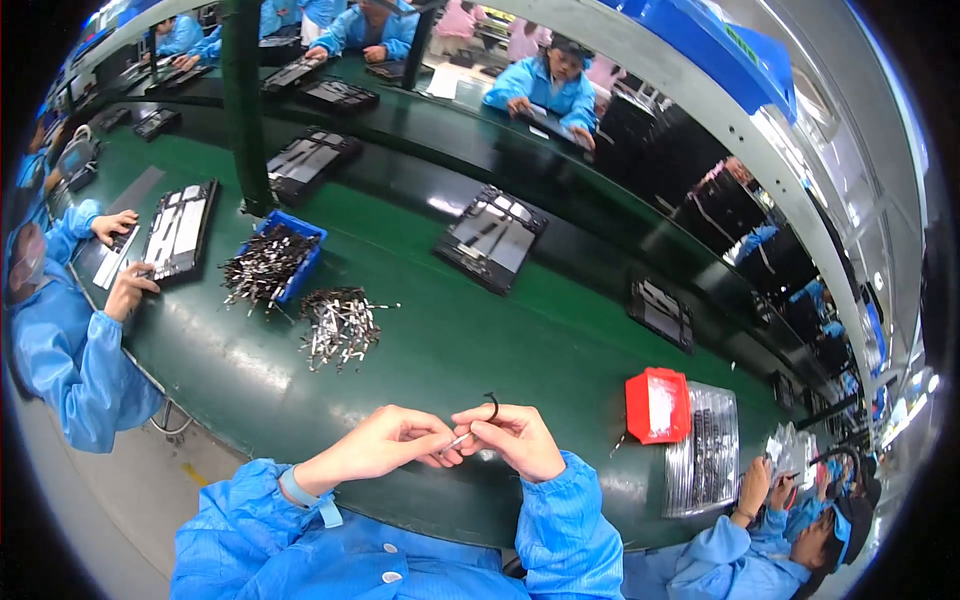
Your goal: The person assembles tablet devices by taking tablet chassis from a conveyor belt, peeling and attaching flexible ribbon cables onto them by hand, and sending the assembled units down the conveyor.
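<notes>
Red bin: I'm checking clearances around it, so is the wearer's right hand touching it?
Apart. The head view shows a stretch of green tabletop between the right hand and the red bin.

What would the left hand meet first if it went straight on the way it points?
Past the small part it pinches, the left hand would probably meet the right hand first, though exact depth between them is unclear.

Long green workbench (570, 350), pale floor (120, 490).
</notes>
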Demonstrator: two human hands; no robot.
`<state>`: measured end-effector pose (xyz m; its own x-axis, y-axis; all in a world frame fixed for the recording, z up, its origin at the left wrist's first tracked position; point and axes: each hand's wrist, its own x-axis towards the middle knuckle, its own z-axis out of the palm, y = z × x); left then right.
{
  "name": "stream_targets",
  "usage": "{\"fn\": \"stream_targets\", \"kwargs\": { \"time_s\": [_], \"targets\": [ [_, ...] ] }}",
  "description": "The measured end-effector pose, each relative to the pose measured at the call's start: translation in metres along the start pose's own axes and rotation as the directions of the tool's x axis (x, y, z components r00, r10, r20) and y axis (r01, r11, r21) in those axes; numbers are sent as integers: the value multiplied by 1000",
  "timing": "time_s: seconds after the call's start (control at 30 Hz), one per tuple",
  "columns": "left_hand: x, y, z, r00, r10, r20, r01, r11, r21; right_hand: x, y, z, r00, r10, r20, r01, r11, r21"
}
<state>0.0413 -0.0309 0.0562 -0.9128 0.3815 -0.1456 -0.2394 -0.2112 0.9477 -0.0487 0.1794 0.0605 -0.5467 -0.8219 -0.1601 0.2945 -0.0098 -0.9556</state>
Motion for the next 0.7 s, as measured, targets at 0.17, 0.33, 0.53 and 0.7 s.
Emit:
{"fn": "stream_targets", "kwargs": {
  "time_s": [0.17, 0.33, 0.53, 0.7],
  "targets": [
    [-3, 2, 14, 1000, -1, -32, 4, 996, 89, -14, -5, 23, 963, -82, -257, 88, 996, 10],
    [2, -8, 22, 986, 72, -149, -69, 997, 26, -30, 14, 49, 510, -818, -265, 189, 407, -894],
    [7, 5, 33, 963, 224, -151, -167, 933, 318, -31, 11, 44, 605, -774, -190, 221, 391, -893],
    [13, 5, 35, 968, 230, -104, -166, 889, 428, -38, 11, 34, 621, -612, -489, 170, 715, -678]
  ]
}}
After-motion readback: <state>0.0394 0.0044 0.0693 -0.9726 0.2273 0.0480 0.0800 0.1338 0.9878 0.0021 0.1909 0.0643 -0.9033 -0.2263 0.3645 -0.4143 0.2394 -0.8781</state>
